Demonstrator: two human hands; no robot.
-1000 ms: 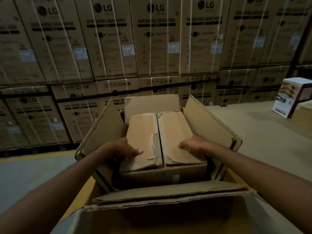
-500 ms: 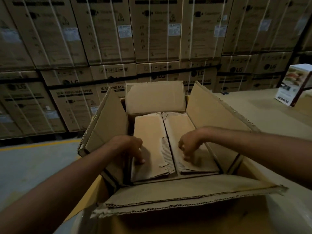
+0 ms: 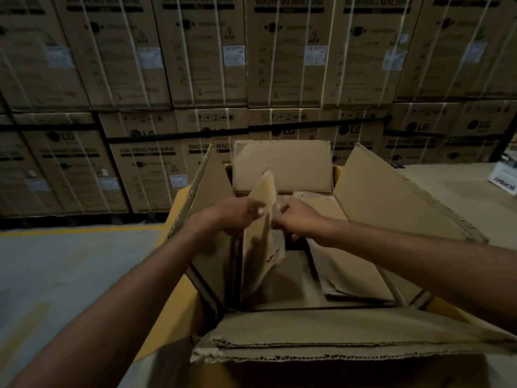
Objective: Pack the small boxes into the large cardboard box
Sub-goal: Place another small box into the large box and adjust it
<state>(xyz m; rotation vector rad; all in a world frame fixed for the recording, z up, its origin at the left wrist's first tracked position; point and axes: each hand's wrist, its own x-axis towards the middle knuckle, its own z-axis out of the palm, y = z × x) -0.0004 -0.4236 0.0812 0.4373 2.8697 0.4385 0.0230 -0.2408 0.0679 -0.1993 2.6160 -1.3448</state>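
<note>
Over large cardboard box point(image 3: 391, 197) | left hand point(image 3: 240, 214) fingers pinched upright inner flap point(image 3: 263, 247) | right hand point(image 3: 296, 219) fingers gripped its other face | second flap point(image 3: 349, 261) lay flat

The raised flap point(image 3: 261, 233), motion-blurred, hides your left hand's point(image 3: 237, 215) fingers; the view's right edge cuts off the printed box point(image 3: 503, 177).

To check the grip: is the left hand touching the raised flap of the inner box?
Touching. The head view shows the left hand pinching the raised flap at its edge, thumb lying over the cardboard.
</note>
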